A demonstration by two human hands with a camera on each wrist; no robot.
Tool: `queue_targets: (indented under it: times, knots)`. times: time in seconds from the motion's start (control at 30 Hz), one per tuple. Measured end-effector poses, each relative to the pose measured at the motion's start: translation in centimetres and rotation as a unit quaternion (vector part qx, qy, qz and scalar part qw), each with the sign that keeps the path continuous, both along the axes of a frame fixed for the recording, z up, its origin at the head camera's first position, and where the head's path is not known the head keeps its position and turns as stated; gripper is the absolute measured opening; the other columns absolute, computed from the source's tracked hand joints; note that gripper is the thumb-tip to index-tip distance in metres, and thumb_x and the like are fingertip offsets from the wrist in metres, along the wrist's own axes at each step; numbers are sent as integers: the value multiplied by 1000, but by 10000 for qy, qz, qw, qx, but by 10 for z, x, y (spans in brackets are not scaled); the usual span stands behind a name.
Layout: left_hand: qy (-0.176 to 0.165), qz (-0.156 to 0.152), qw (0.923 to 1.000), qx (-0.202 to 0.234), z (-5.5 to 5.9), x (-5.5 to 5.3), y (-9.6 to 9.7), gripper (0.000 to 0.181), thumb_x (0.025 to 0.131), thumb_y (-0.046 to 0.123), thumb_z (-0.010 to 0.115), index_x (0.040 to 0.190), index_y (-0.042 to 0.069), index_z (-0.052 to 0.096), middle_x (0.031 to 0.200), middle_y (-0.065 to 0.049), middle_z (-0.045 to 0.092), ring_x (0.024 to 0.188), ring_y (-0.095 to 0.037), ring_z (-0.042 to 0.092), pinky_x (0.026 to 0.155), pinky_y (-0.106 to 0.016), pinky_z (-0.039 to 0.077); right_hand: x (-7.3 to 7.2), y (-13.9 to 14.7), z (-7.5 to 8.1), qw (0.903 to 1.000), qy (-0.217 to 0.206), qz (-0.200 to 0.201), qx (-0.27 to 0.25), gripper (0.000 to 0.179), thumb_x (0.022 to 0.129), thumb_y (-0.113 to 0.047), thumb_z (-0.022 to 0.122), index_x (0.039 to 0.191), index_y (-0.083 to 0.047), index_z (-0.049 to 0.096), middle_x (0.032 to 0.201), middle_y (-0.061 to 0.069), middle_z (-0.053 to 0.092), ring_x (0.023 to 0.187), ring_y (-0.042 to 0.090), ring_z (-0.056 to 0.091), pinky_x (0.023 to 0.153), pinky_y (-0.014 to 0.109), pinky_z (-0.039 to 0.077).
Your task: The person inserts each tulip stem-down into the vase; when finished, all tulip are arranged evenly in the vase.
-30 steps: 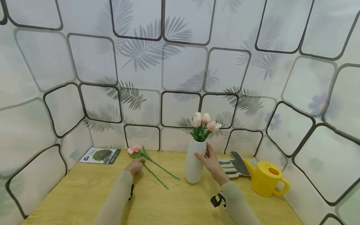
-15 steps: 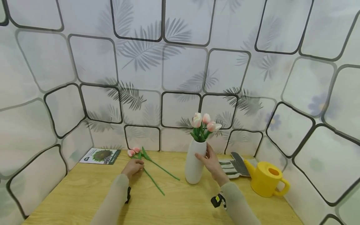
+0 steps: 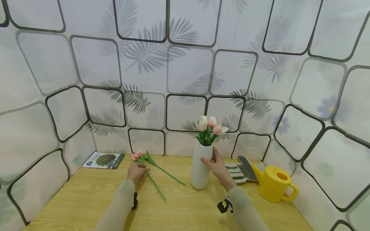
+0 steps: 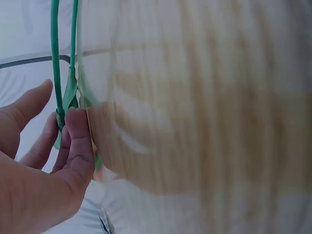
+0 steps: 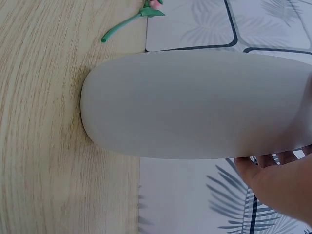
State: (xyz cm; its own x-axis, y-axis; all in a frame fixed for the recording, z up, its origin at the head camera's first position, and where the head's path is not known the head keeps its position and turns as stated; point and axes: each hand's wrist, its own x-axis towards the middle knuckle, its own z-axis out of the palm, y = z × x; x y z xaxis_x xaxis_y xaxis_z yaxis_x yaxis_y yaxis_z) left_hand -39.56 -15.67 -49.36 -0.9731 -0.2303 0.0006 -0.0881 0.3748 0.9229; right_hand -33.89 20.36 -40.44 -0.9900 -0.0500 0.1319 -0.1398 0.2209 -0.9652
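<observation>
My left hand (image 3: 137,171) is at two artificial tulips lying on the table. The left wrist view shows the green stem (image 4: 55,58) of the nearer tulip between its thumb and fingers. The fingers touch the stem from below; the thumb stands off it. Pink heads (image 3: 135,156) lie beyond the hand, partly covered. The second tulip's stem (image 3: 170,176) runs beside, towards the vase. With thumb and fingers around its upper side, my right hand (image 3: 217,166) holds the white vase (image 3: 199,168), which stands slightly tilted on the table. Several pink-white tulips (image 3: 212,125) fill its mouth.
Right of the vase lie striped gloves (image 3: 235,173) with a grey tool blade (image 3: 246,168) on them. A yellow watering can (image 3: 273,184) stands at the far right. At the back left lies a sunflower-printed packet (image 3: 103,160). Patterned walls enclose the table (image 3: 176,215).
The nearer tulip's stem end has swung left and towards me. My left hand shifted slightly left, and its thumb has come off the stem. The right hand and vase stayed put.
</observation>
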Motion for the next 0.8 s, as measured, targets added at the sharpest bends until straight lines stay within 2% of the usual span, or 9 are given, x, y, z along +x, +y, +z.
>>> queue_targets:
  times: [0.13,0.2,0.27,0.33,0.4,0.5,0.6,0.7,0.8]
  knots:
    - [128,418,9986,-304,0,3,-3,34,75,11,81,103,-6,73,104,-25,69,90,-31,66,76,-30,55,12,-4,13,10000,-42,51,12,88,94,-25,68,158,-10,10,161,19,20,147,41,23,117,60,23]
    - [198,555,9980,-210,1,3,-4,34,76,9,80,104,-7,72,113,-28,65,100,-38,63,82,-34,54,18,-6,20,10000,-22,66,45,86,95,-23,66,158,-9,10,161,19,21,147,41,24,117,60,24]
    - [262,624,9974,240,1,3,-5,34,77,4,77,108,-10,70,115,-31,63,95,-34,67,79,-35,57,22,-7,23,10000,-7,72,56,84,96,-22,65,158,-9,10,161,19,21,147,41,24,117,59,24]
    - [337,689,9945,714,2,4,-4,34,79,-1,75,111,-12,66,113,-32,64,76,-23,70,70,-29,59,24,-8,24,10000,-7,75,44,84,96,-23,65,158,-9,10,161,19,21,147,41,24,118,59,24]
    - [381,714,9896,1189,3,4,-4,36,81,-6,72,114,-14,62,111,-33,63,62,-14,67,63,-24,59,24,-8,23,10000,-7,85,22,84,96,-23,65,158,-9,10,161,19,21,147,41,24,117,59,23]
    - [418,777,9864,1388,7,7,-1,34,85,-5,69,117,-11,59,106,-30,61,63,-6,62,66,-25,59,21,-7,21,9999,-16,105,2,85,95,-23,66,158,-10,10,161,18,21,147,41,24,117,60,23]
    - [530,839,9838,1496,12,8,4,31,87,-4,67,116,-7,58,102,-20,57,69,-9,61,80,-38,60,19,-6,20,9999,-4,122,-1,85,95,-24,66,158,-10,10,161,18,21,147,41,24,117,60,23]
    - [711,822,9795,1696,18,9,9,32,86,-7,65,118,-7,58,103,-20,56,72,-10,60,88,-45,58,21,-6,22,9999,2,120,10,85,96,-24,65,158,-11,10,161,18,20,147,40,23,118,59,22]
    - [777,823,9767,1823,23,10,13,35,86,-8,65,121,-7,59,107,-20,55,76,-12,59,82,-35,60,22,-6,23,9999,2,120,27,84,96,-24,65,158,-11,10,161,18,20,147,40,23,118,59,22]
